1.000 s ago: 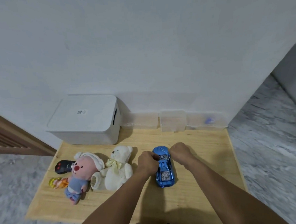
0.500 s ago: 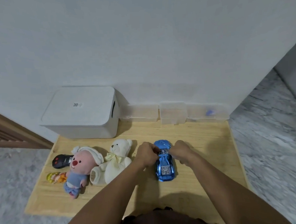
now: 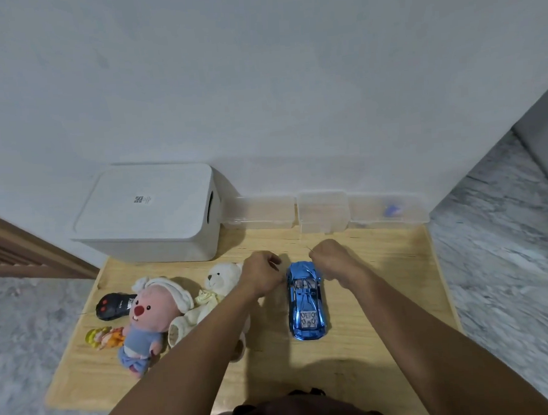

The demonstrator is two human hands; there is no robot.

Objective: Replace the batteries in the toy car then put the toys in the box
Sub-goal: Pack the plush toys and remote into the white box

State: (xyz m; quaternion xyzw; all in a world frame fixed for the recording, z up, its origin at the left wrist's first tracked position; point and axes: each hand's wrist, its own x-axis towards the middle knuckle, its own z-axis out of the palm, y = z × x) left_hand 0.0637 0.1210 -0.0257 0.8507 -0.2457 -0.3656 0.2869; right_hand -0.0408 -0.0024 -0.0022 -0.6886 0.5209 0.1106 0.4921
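A shiny blue toy car (image 3: 306,304) stands on its wheels on the wooden table (image 3: 385,303), nose pointing to the wall. My left hand (image 3: 263,273) is curled beside the car's front left corner, and my right hand (image 3: 332,258) is curled just off its front right corner. Neither hand shows anything inside it. A white box (image 3: 146,211) with its lid on stands at the back left. A white teddy bear (image 3: 219,278), a pink plush (image 3: 151,315), a black remote (image 3: 113,306) and a small yellow-orange figure (image 3: 103,337) lie to the left.
Three clear plastic containers (image 3: 323,211) line the wall behind the car; the right one holds something blue (image 3: 392,210). Grey marble floor surrounds the low table. A wooden frame (image 3: 21,252) runs at the far left.
Both hands were on the car's front half; now they have drawn back to either side of its nose. The car has stayed on the table. The camera has shifted a little.
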